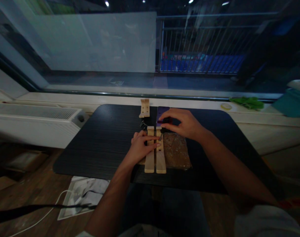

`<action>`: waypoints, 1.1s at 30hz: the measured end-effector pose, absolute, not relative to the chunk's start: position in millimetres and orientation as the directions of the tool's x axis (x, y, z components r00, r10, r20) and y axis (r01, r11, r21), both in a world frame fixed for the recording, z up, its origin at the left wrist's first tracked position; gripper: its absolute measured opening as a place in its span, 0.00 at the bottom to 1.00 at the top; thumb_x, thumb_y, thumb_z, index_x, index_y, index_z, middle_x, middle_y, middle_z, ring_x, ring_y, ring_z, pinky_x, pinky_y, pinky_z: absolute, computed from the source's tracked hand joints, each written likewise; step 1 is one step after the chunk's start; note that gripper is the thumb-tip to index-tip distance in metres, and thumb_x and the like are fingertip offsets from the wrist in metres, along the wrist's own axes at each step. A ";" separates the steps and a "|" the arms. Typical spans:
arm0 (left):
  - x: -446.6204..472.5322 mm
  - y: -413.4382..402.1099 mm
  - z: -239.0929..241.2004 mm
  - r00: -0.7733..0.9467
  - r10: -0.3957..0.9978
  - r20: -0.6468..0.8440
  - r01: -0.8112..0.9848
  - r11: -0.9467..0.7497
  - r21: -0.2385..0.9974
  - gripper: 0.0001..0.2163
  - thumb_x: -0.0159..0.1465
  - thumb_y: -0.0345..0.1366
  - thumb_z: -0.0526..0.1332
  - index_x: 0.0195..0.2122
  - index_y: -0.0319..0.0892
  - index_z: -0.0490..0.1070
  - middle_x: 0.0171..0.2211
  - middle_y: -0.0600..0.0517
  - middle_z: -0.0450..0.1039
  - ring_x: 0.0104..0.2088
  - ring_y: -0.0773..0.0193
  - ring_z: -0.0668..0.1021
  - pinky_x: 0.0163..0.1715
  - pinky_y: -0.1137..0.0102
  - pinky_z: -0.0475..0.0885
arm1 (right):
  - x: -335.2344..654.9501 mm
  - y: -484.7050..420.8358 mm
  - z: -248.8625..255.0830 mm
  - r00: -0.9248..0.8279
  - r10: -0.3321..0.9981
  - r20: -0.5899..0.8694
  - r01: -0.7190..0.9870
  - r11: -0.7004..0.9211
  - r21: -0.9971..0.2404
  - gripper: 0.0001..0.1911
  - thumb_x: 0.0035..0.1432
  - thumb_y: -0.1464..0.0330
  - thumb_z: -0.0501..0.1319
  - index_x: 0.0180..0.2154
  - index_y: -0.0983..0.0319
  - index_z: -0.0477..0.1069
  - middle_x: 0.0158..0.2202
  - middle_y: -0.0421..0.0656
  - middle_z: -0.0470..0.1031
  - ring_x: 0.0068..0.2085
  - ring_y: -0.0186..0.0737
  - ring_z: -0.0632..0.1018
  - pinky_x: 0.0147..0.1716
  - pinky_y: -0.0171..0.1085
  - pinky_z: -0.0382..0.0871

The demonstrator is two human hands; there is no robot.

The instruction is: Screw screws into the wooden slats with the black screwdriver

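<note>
A: Which way do the wooden pieces lie from the hands?

B: The left wooden piece and right wooden piece lie side by side with a narrow gap between them, long axes running from the table's near edge towards its far edge. They cross the wrapped brown slab, about midway between the table's side edges, near ends just beside the near edge.

A: And which hand is nearer?

B: The left hand. It comes in from the left and lies across the left piece, its index finger and thumb reaching over the right one. I can't tell whether it clamps the wood or only rests on it.

A: The right hand?

B: Up and to the right, at the far end of the right piece, thumb and forefinger pointing left. The hands are apart. A thin metal piece is over the right piece, by the left fingertips and just nearer the near edge than the right ones. Whether the right hand grips it, I can't tell; it's too dark.
</note>
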State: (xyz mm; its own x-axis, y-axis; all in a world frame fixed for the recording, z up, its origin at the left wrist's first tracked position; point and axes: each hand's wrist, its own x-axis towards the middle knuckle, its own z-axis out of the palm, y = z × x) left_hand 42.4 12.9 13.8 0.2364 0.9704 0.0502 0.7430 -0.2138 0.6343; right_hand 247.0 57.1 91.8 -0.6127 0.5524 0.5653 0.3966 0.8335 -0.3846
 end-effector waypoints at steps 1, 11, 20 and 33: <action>42.6 12.9 14.2 0.233 0.971 0.046 0.747 -0.209 0.632 0.12 0.60 0.43 0.67 0.45 0.55 0.79 0.37 0.51 0.65 0.43 0.56 0.67 0.50 0.59 0.61 | 247.3 57.6 91.2 -0.626 0.530 0.572 0.397 0.848 -0.352 0.08 0.60 0.66 0.62 0.40 0.62 0.75 0.34 0.43 0.77 0.33 0.35 0.76 0.36 0.36 0.69; 42.4 13.2 13.3 0.228 0.971 0.075 0.740 -0.223 0.635 0.12 0.59 0.43 0.67 0.45 0.54 0.80 0.37 0.51 0.65 0.43 0.56 0.68 0.50 0.58 0.62 | 252.3 50.1 105.2 -0.732 0.453 0.510 0.346 0.891 -0.295 0.16 0.63 0.71 0.56 0.52 0.62 0.72 0.45 0.48 0.78 0.44 0.39 0.78 0.45 0.39 0.71; 42.6 13.0 12.1 0.227 0.971 0.076 0.742 -0.223 0.633 0.12 0.59 0.44 0.67 0.45 0.56 0.79 0.37 0.52 0.65 0.44 0.56 0.68 0.50 0.58 0.62 | 255.3 51.3 106.5 -0.732 0.545 0.409 0.298 0.796 -0.527 0.20 0.62 0.72 0.56 0.56 0.59 0.69 0.46 0.44 0.79 0.43 0.36 0.79 0.44 0.38 0.71; 43.2 12.4 15.0 0.234 0.971 0.043 0.748 -0.208 0.630 0.13 0.60 0.43 0.67 0.46 0.54 0.79 0.38 0.51 0.66 0.44 0.55 0.68 0.50 0.58 0.62 | 248.0 50.8 100.7 -0.624 0.618 0.478 0.421 0.781 -0.461 0.11 0.56 0.65 0.64 0.40 0.63 0.72 0.32 0.42 0.76 0.31 0.35 0.74 0.33 0.36 0.67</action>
